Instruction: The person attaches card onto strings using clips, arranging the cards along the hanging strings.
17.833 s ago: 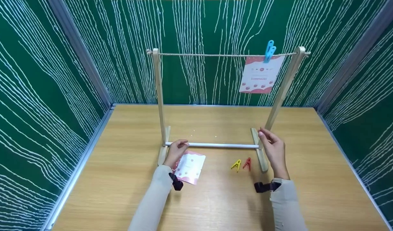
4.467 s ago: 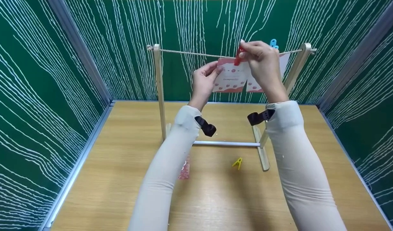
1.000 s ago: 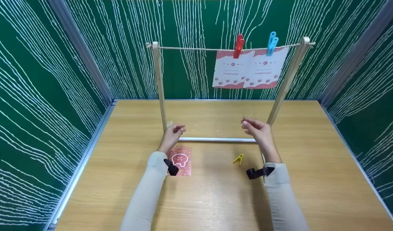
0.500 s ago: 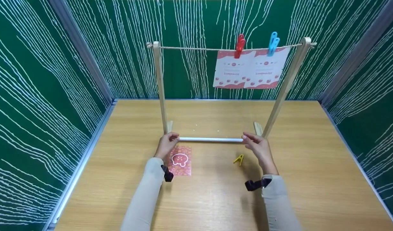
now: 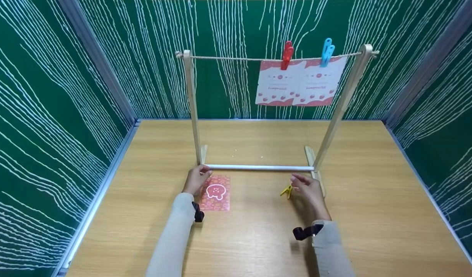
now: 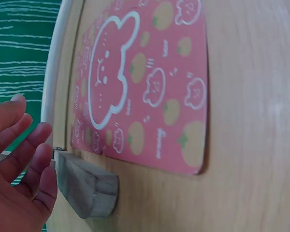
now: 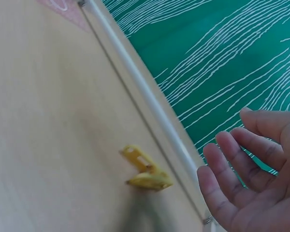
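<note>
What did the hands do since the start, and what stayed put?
A second card now hangs on the string, pinned by the red peg that lay on the table. Both hands came back down: the left hand by the pink card, the right hand beside the yellow peg. The blue peg and rack stayed.

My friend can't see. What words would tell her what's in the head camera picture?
Two hands reach over a wooden table: the left hand beside a pink card, the right hand next to a yellow clothespin. Behind stands a wooden rack whose string holds two cards under red and blue clothespins.
</note>
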A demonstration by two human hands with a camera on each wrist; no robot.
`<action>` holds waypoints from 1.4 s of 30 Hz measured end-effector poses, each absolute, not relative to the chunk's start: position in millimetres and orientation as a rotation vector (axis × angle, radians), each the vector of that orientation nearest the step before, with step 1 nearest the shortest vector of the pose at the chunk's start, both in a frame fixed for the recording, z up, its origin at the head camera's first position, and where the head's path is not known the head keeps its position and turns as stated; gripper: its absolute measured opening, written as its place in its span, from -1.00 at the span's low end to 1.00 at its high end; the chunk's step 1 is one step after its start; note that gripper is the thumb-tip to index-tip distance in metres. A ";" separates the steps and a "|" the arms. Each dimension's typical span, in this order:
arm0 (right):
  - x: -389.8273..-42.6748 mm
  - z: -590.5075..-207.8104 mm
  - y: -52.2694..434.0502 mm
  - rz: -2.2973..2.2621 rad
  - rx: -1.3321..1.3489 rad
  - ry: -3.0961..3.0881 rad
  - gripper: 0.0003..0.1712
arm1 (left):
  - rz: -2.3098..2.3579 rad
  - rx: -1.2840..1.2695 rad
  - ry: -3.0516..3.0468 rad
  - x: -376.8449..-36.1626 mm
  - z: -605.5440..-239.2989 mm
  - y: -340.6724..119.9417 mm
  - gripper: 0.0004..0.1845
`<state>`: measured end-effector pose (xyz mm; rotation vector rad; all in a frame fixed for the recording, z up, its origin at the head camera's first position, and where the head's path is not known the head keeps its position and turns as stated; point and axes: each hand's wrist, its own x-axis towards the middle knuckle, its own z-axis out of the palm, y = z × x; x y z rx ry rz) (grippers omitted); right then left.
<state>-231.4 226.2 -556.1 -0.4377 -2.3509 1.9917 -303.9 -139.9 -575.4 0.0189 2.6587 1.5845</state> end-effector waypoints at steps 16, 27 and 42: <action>-220.8 -585.2 222.4 2.061 -0.474 -2.302 -0.58 | 1.475 0.010 2.747 -303.5 -589.0 -143.7 -0.78; -219.4 -598.9 219.5 1.918 -0.570 -2.453 -0.60 | 1.228 0.076 2.857 -302.3 -588.9 -145.1 -0.70; -216.5 -601.0 217.1 1.659 -0.513 -2.676 -0.46 | 1.276 -0.049 2.717 -307.9 -589.8 -145.1 -0.62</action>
